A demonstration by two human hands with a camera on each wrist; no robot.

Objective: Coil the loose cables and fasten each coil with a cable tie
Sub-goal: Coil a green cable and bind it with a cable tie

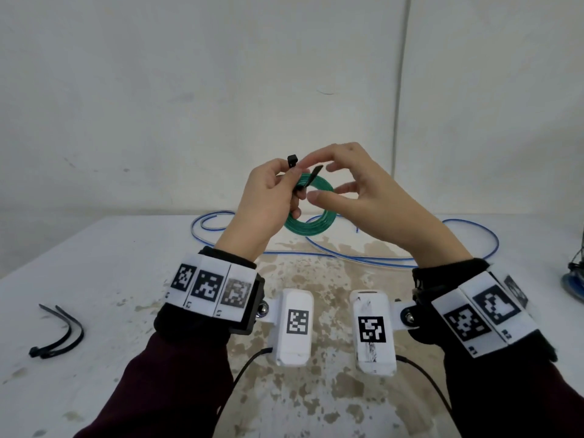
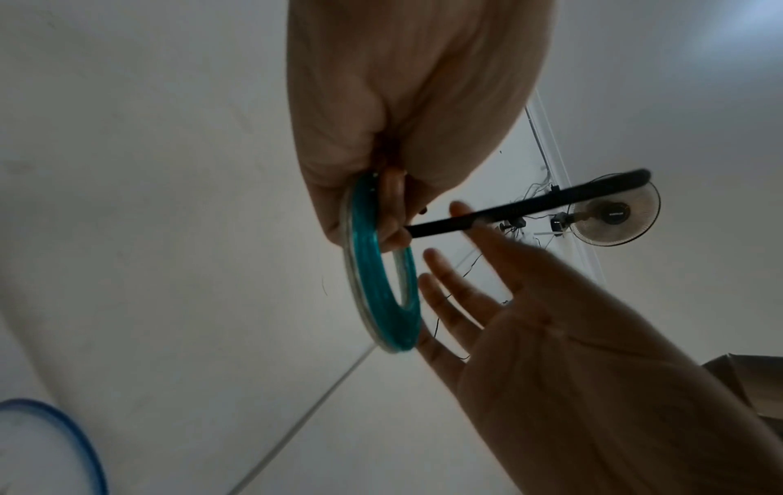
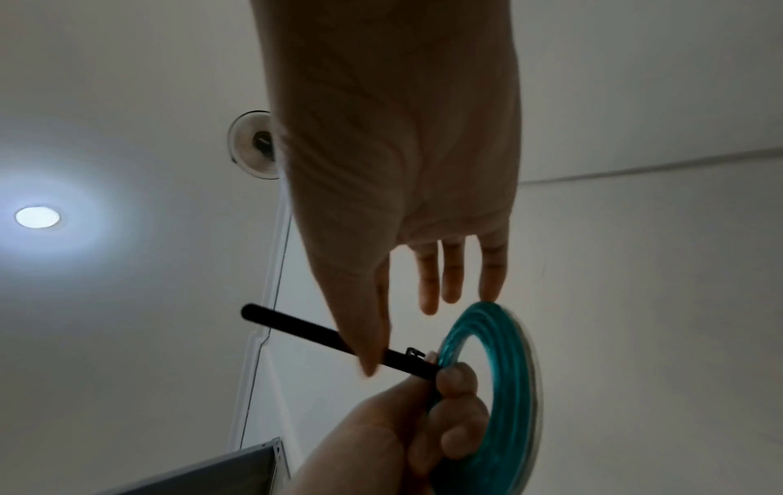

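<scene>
The left hand point(image 1: 268, 197) grips the green cable coil point(image 1: 313, 224) at its upper left edge, fingers curled round the strands, and pins a black cable tie point(image 1: 308, 181) against it; the coil is held upright in the air above the far part of the white table point(image 1: 94, 279). The right hand point(image 1: 363, 197) hangs just right of the coil with fingers spread and loosely bent, holding nothing, its fingertips close to the tie's free end. Behind and below the coil a loose blue cable point(image 1: 347, 256) sprawls across the far side of the table, from left of the hands out to the right. Two spare black cable ties point(image 1: 60, 335) lie together at the near left, well apart from the hands. The head view hides the coil's left part behind the left hand. The left wrist view shows the tie's strap point(image 2: 529, 207) running out from the fingers past the right hand's open palm point(image 2: 572, 368), with a wall fan point(image 2: 614, 214) behind. The right wrist view shows the tie's head point(image 3: 413, 351) right beside the coil point(image 3: 500, 385) and a lit ceiling lamp point(image 3: 37, 217).
</scene>
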